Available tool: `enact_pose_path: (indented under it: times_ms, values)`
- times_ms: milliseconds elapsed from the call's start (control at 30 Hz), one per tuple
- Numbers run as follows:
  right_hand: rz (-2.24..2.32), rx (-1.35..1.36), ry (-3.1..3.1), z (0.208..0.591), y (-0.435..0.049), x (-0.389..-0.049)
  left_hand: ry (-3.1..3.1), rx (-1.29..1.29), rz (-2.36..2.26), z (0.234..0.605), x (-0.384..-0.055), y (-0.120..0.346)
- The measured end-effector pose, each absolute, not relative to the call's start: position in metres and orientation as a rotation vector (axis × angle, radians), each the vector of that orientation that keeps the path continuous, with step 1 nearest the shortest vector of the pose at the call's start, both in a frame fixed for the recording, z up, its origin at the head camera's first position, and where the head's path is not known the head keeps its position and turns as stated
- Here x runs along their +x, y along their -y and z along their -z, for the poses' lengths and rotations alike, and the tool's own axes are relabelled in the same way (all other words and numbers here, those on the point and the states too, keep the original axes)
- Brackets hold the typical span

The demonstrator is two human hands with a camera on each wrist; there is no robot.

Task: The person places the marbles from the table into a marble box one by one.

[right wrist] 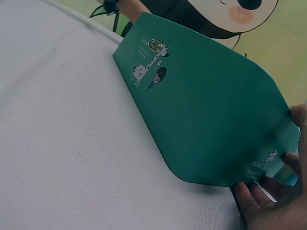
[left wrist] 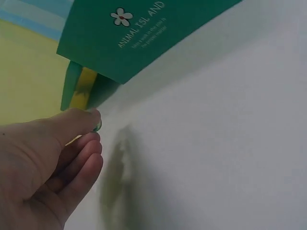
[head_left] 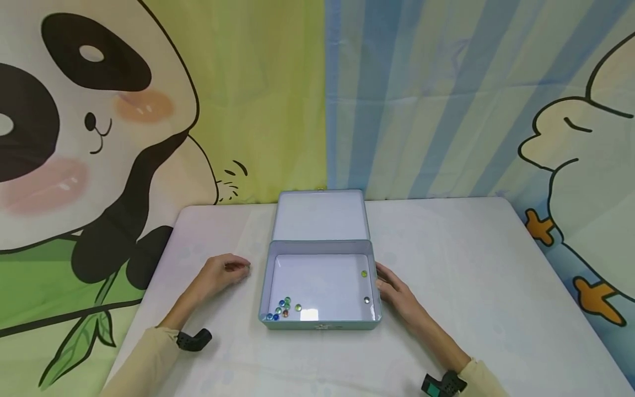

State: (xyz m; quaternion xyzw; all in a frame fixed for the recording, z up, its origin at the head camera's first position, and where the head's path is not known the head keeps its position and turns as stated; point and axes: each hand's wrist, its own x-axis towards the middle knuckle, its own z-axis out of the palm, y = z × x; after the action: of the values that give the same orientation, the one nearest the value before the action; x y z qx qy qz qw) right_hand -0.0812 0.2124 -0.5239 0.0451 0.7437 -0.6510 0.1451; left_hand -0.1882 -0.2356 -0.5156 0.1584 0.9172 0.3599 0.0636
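An open tin box (head_left: 322, 325), green outside and pale inside, stands with its lid (head_left: 321, 215) tipped back. Several glass marbles (head_left: 281, 303), blue, green and brownish, cluster in its front left corner. Inside near the right wall lie a yellow-green marble (head_left: 364, 273) and a clear marble (head_left: 367, 300). My left hand (head_left: 225, 273) is over the table left of the box, pinching a small greenish glass marble (left wrist: 98, 126) between thumb and finger. At the box's right side, my right hand (head_left: 399, 295) holds the wall, thumb by the rim and fingers (right wrist: 245, 197) along the lower edge.
The box stands on a white cloth-covered table (head_left: 446, 248). Behind it hangs a printed curtain (head_left: 278, 99) with a panda and stripes. Each wrist wears a black camera strap, the left camera (head_left: 194, 340) close over the cloth.
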Motion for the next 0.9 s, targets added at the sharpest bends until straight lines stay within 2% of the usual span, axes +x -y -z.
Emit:
enact_pose_path:
  times_ms: [467,667,900]
  values:
    - [1.885,0.139,-2.134,0.523,-0.212,-0.081,-2.653,0.432,-1.323,0.454,-0.18,0.204]
    - [1.881,0.136,-2.137,0.523,-0.213,-0.081,-2.642,0.57,-1.275,0.437,-0.178,0.182]
    - [1.889,0.103,-2.133,0.524,-0.213,-0.081,-2.601,0.807,-1.148,0.423,-0.193,0.145]
